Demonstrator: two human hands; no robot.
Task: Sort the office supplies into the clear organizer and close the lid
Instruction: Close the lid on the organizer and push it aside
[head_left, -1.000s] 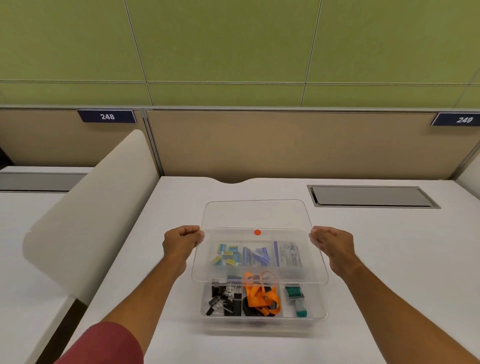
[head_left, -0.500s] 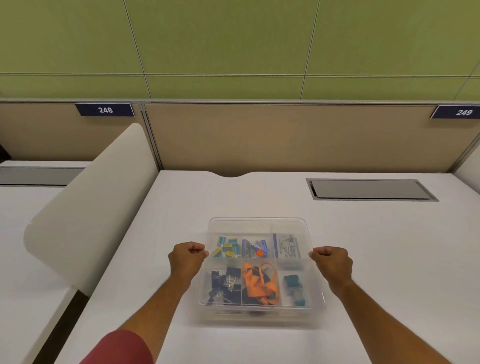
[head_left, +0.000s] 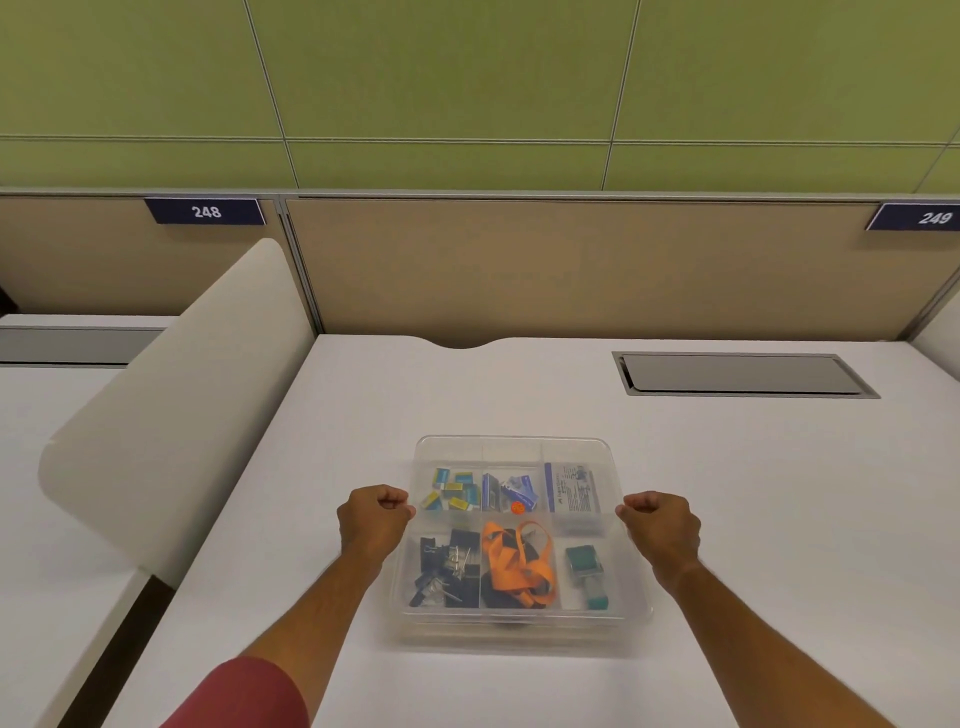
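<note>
The single head view looks forward and down over the white desk (head_left: 727, 519) (close, wide-angle), facing the partition (head_left: 571, 265).

White desk (head_left: 363, 415), grey hatch (head_left: 743, 374), white divider (head_left: 171, 415).

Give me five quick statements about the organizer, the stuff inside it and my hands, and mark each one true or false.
1. The lid lies flat on the clear organizer. True.
2. The orange lanyard is in the near middle compartment. True.
3. The black binder clips lie loose on the desk outside the organizer. False: they are inside the near left compartment.
4. The left hand and the right hand sit at opposite sides of the organizer, both curled into fists. True.
5. The green item shares a compartment with the lanyard. False: it is in the near right compartment, separated by a divider.
</note>
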